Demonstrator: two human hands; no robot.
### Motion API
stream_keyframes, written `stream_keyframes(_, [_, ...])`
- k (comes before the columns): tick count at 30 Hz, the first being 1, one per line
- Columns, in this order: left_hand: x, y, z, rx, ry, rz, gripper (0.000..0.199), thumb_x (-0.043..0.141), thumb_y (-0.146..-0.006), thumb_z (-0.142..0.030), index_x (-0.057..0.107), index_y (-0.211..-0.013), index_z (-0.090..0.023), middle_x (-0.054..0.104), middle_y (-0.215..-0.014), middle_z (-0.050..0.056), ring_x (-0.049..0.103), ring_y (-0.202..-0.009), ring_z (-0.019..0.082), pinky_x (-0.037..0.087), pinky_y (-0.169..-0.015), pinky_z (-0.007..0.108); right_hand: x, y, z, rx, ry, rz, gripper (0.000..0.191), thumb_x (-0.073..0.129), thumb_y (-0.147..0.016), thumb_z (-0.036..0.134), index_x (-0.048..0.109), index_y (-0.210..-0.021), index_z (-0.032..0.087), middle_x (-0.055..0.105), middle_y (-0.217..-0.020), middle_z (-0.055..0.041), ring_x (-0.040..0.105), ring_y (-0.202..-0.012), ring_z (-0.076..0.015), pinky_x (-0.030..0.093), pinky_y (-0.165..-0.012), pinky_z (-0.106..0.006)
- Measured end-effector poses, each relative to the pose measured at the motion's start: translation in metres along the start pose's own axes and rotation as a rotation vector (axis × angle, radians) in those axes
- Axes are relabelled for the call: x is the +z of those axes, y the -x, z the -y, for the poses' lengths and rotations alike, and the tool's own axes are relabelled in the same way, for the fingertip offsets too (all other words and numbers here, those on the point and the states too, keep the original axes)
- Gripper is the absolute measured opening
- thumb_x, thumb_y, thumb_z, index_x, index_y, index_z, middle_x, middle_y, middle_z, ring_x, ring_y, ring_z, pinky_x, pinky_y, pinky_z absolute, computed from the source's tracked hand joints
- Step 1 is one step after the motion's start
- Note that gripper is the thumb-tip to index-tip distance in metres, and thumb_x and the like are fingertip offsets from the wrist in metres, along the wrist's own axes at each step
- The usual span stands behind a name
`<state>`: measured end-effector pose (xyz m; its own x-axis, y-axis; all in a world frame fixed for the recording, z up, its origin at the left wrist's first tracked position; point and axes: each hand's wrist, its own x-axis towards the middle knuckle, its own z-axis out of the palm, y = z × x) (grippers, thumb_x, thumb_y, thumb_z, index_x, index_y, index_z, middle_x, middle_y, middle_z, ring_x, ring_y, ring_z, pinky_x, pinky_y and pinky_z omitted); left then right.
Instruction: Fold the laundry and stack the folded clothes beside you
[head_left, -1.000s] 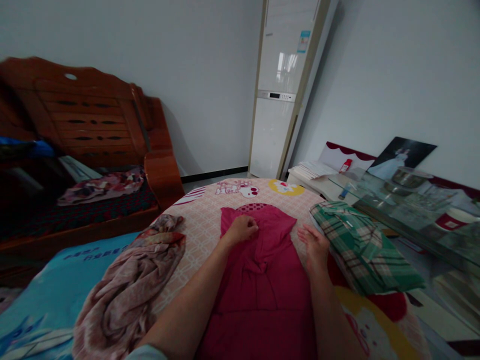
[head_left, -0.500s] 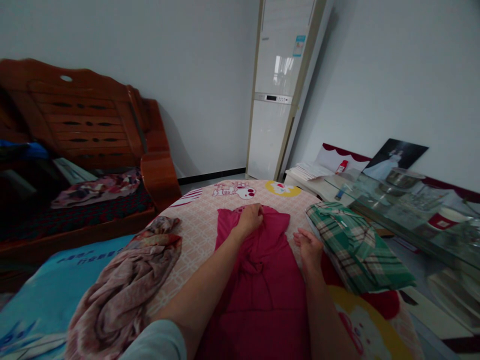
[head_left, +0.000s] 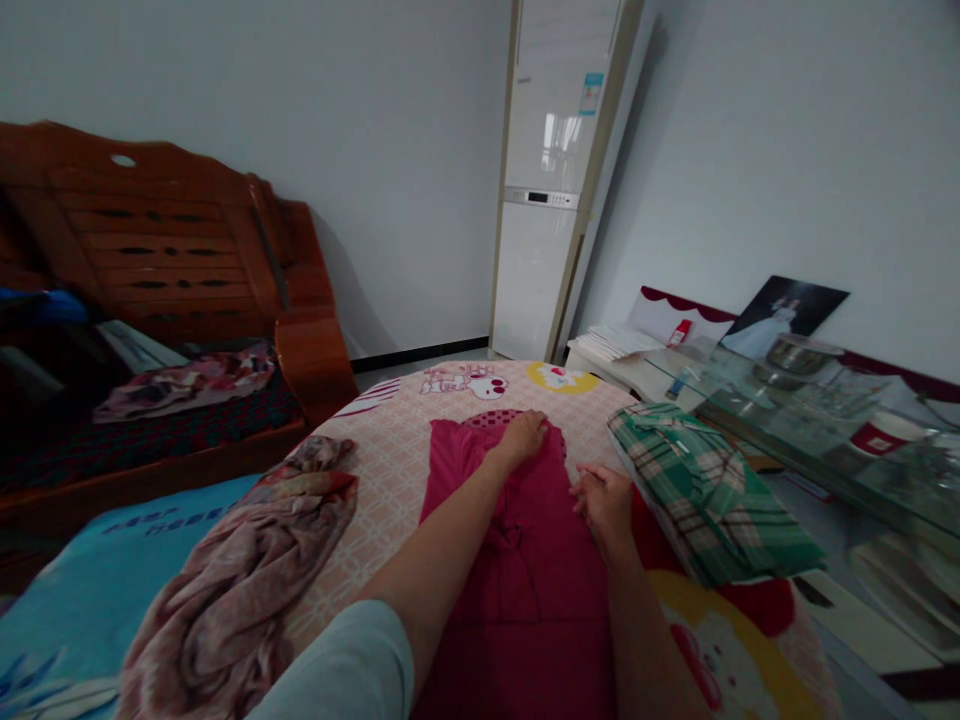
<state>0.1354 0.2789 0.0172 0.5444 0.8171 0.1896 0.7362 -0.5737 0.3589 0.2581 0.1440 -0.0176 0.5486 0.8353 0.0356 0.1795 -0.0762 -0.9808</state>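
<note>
A dark pink garment (head_left: 536, 590) lies flat down the middle of a round table, with a gathered knot at its centre and a dotted patch at its top. My left hand (head_left: 525, 437) is at the garment's upper right part, its bent fingers together on the cloth. Close beside the right edge is my right hand (head_left: 606, 502), fingers bent and slightly apart, with nothing visible in them. A folded green plaid cloth (head_left: 716, 490) rests to the right. On the left, a crumpled brownish-pink scarf (head_left: 240, 580) lies on the table.
The table wears a patterned pink cover (head_left: 390, 460). Along the right stands a glass shelf (head_left: 795, 420) with dishes and a photo. At the left are a wooden bench (head_left: 307, 350) and a blue bag (head_left: 150, 550). A tall white air conditioner (head_left: 534, 270) stands behind.
My left hand has moved right across the garment's top. The upper right corner of the garment now sits further inward. My right hand is a little further left, nearer the edge.
</note>
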Motion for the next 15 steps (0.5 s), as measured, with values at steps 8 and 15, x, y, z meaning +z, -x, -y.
stream_keyframes(8, [0.016, -0.027, -0.001, -0.093, 0.025, 0.049, 0.028, 0.053, -0.09, -0.034, 0.067, -0.105, -0.014, 0.067, -0.111, 0.012, 0.062, -0.105, 0.022, 0.047, -0.091, 0.029, -0.001, 0.001, -0.004, -0.01, 0.119, 0.025, 0.038, 0.049, -0.075, 0.039, 0.066, -0.095, 0.011, 0.062, -0.05, 0.0004, 0.052, -0.031, -0.0119, 0.031, -0.029, -0.019])
stream_keyframes(15, [0.01, -0.041, -0.003, -0.103, 0.074, 0.135, 0.021, 0.063, -0.081, -0.03, 0.071, -0.096, -0.018, 0.072, -0.103, 0.005, 0.065, -0.099, 0.017, 0.047, -0.086, 0.022, 0.001, 0.001, -0.004, -0.025, 0.129, 0.041, 0.038, 0.049, -0.075, 0.039, 0.066, -0.095, 0.01, 0.062, -0.05, 0.0004, 0.051, -0.031, -0.0111, 0.031, -0.029, -0.018])
